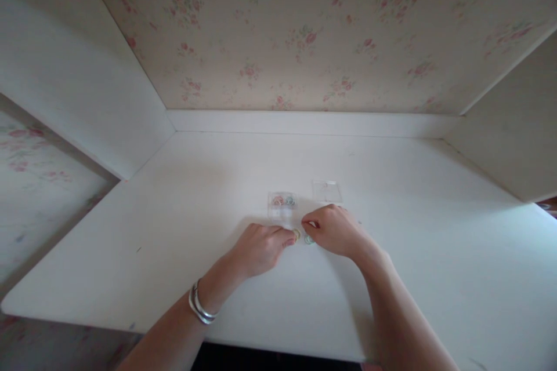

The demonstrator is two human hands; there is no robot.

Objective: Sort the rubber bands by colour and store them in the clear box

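Both hands met mid-desk, left hand [261,249] and right hand [333,229] each pinching small buttons [303,237]; some already sat in clear box [282,204] at 12 o'clock, lid [326,190] off.

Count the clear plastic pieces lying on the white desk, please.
2: a clear box holding small coloured items, just beyond the left hand, and a clear lid beyond the right hand. The hands may hide more.

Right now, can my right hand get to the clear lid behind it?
Probably yes: the right hand lies just in front of the clear lid, with only bare desk between them.
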